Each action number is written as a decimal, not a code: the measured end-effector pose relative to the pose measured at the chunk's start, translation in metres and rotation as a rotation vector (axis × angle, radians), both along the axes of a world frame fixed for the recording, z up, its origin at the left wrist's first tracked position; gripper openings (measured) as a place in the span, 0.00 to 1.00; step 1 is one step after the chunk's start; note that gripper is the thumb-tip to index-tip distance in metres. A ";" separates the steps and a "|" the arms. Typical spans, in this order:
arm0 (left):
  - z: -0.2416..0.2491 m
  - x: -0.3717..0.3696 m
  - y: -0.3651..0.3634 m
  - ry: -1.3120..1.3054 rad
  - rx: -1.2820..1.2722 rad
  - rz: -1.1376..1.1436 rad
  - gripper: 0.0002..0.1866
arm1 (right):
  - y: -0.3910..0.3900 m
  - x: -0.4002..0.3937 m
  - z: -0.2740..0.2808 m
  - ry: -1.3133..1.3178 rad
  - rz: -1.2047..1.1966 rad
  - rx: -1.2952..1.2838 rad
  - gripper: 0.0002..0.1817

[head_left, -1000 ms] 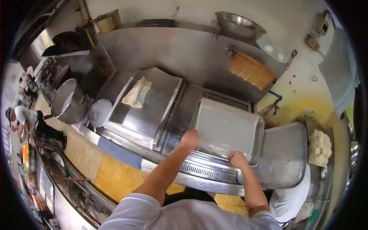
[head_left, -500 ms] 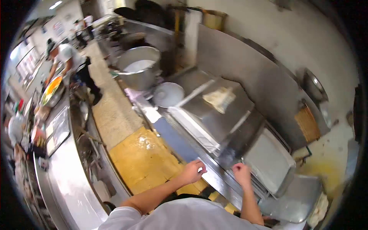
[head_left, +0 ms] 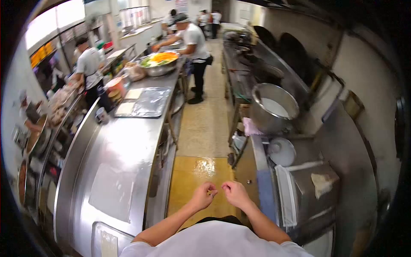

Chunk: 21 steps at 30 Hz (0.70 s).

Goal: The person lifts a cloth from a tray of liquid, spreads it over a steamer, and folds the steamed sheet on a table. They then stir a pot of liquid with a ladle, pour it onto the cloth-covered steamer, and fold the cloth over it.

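My left hand (head_left: 204, 196) is raised in front of my body with its fingers curled together. Close beside it, a small gap away, my right hand (head_left: 235, 194) is closed in a similar way. Anything between the fingers of either hand is too small to make out. Both hands are over the yellow floor (head_left: 182, 175) of the aisle and touch no surface. To the left lies a steel counter (head_left: 107, 145) with a translucent sheet (head_left: 112, 192) on it. A blue-grey strip (head_left: 266, 192) runs along the right-hand worktop.
A foil-lined tray (head_left: 147, 103) and a bowl of cut vegetables (head_left: 162, 64) are on the left counter. One person (head_left: 196, 47) stands in the aisle, another (head_left: 90, 68) behind the counter. A large pot (head_left: 272, 122), a white lid (head_left: 282, 152) and a cloth (head_left: 322, 184) are at the right.
The view has turned left, from the right-hand worktop to the aisle and left counter. My hands have come closer together, away from the worktop edge.
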State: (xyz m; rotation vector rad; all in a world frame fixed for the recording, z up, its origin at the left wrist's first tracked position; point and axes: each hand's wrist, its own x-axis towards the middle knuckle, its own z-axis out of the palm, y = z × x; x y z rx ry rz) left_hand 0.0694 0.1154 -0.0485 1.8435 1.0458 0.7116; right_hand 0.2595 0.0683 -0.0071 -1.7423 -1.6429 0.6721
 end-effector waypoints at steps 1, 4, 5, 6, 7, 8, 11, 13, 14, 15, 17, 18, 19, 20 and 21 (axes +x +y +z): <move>0.001 -0.009 0.005 -0.035 0.009 0.075 0.12 | 0.017 -0.008 0.000 0.014 0.048 -0.010 0.11; 0.006 -0.037 0.018 -0.060 0.026 0.292 0.10 | 0.061 -0.031 0.004 0.032 0.166 -0.078 0.11; 0.010 -0.044 0.021 -0.020 0.019 0.350 0.11 | 0.077 -0.039 0.005 0.033 0.203 -0.106 0.12; 0.011 -0.052 0.027 0.021 0.009 0.409 0.11 | 0.095 -0.045 0.002 0.029 0.255 -0.119 0.12; 0.007 -0.060 0.036 0.032 -0.031 0.441 0.12 | 0.111 -0.049 -0.002 0.027 0.307 -0.132 0.12; -0.001 -0.068 0.043 0.043 -0.075 0.470 0.13 | 0.125 -0.053 -0.009 0.026 0.358 -0.149 0.12; -0.004 -0.078 0.059 -0.040 -0.167 0.629 0.15 | 0.174 -0.063 -0.027 -0.054 0.510 -0.160 0.12; -0.004 -0.081 0.071 -0.046 -0.160 0.723 0.16 | 0.205 -0.072 -0.035 -0.018 0.583 -0.203 0.13; -0.005 -0.084 0.076 -0.005 -0.136 0.752 0.16 | 0.220 -0.078 -0.033 -0.002 0.623 -0.219 0.13; -0.006 -0.087 0.082 0.037 -0.114 0.781 0.17 | 0.233 -0.084 -0.031 0.012 0.664 -0.235 0.13; -0.014 -0.101 0.098 0.086 -0.089 0.817 0.17 | 0.266 -0.103 -0.021 -0.084 0.793 -0.289 0.13; -0.016 -0.107 0.099 0.111 -0.089 0.832 0.17 | 0.276 -0.114 -0.018 -0.134 0.855 -0.323 0.13; -0.006 -0.109 0.099 0.072 -0.088 0.926 0.16 | 0.284 -0.124 -0.021 -0.094 0.916 -0.249 0.13; 0.006 -0.112 0.102 0.030 -0.079 1.023 0.16 | 0.294 -0.137 -0.026 -0.054 0.977 -0.170 0.13; 0.015 -0.118 0.105 -0.011 -0.057 1.121 0.15 | 0.305 -0.152 -0.026 -0.009 1.039 -0.080 0.13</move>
